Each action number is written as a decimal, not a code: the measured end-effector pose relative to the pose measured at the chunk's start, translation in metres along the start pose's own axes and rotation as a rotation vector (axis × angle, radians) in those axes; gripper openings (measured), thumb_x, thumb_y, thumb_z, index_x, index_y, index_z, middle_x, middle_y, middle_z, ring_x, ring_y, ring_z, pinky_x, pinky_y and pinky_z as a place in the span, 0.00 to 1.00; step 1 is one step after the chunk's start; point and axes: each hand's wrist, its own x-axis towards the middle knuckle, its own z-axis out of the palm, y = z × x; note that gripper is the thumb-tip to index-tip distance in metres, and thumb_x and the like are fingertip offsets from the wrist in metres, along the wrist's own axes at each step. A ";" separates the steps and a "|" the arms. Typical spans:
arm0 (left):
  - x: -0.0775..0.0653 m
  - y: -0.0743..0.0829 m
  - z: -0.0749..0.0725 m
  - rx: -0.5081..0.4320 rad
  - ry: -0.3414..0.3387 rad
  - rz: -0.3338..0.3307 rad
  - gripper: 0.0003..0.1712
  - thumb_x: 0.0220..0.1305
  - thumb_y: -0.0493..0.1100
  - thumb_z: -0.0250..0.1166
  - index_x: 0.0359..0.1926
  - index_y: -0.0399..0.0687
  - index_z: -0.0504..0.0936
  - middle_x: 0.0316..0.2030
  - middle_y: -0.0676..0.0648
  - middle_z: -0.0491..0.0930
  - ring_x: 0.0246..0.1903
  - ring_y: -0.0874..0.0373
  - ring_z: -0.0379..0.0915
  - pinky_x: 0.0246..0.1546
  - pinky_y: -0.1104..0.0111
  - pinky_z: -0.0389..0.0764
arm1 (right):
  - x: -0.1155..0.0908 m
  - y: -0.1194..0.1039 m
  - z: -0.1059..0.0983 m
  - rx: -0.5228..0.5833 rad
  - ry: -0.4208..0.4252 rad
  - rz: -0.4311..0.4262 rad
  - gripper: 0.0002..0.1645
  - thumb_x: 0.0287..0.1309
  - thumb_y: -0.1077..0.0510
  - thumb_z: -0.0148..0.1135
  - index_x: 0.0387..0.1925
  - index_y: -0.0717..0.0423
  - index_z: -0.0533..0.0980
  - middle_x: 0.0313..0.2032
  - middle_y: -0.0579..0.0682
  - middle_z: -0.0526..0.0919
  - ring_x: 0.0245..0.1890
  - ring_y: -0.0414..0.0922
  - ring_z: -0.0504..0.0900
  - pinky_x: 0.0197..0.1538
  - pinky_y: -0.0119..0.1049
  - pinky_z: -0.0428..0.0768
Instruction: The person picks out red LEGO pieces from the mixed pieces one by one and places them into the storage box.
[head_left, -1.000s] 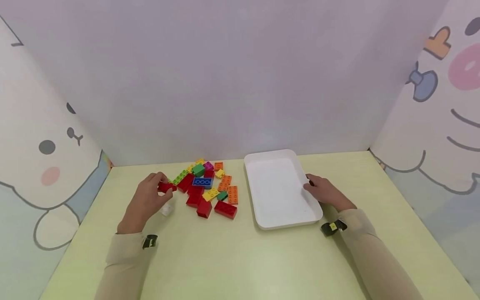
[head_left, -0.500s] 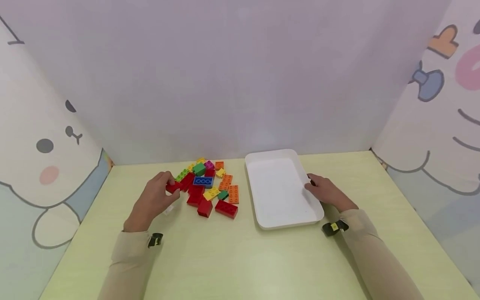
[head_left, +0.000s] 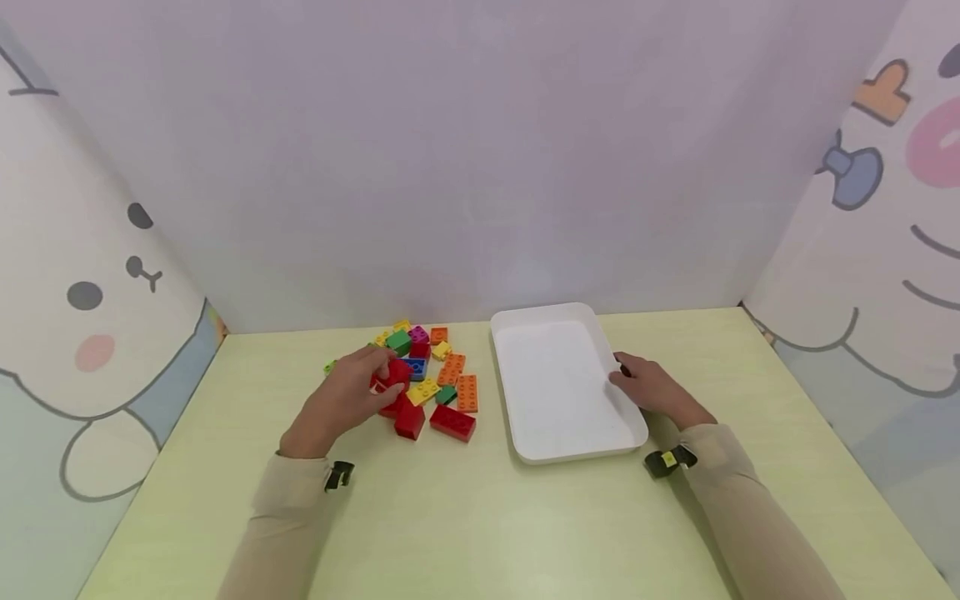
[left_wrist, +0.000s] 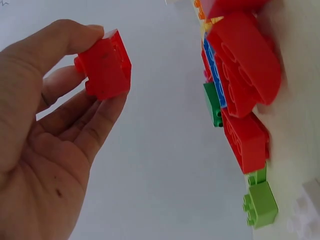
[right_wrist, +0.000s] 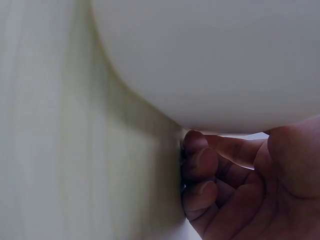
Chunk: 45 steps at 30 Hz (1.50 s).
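Note:
Between thumb and fingers my left hand (head_left: 341,404) pinches a small red toy brick (left_wrist: 105,70), raised above the pile. Below it lie more red bricks, one with a rounded end (left_wrist: 250,57), and a blue brick (head_left: 416,368) partly covered by the hand in the head view. My right hand (head_left: 651,387) grips the right side of a white tray (head_left: 517,448), thumb at the rim. From the right wrist view, its other fingers (right_wrist: 200,165) curl beneath the tray's edge, close to the tabletop.
Right of the left hand lie orange bricks (head_left: 467,393), a yellow brick (head_left: 423,392) and a long red brick (head_left: 453,423). A lime green brick (left_wrist: 262,204) and a pale brick (left_wrist: 307,212) lie at the pile's near-left side. A wall (head_left: 480,167) stands behind the table.
My left hand has moved right with the red brick, from the pile's left edge to over its red bricks. The right hand and the tray have stayed in place.

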 end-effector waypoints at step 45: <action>0.061 0.079 0.032 -0.022 0.053 0.360 0.23 0.49 0.48 0.72 0.44 0.55 0.70 0.40 0.57 0.72 0.39 0.67 0.65 0.35 0.80 0.73 | -0.001 -0.001 -0.002 0.000 0.004 -0.010 0.33 0.68 0.51 0.45 0.65 0.68 0.55 0.56 0.68 0.68 0.50 0.56 0.70 0.51 0.52 0.71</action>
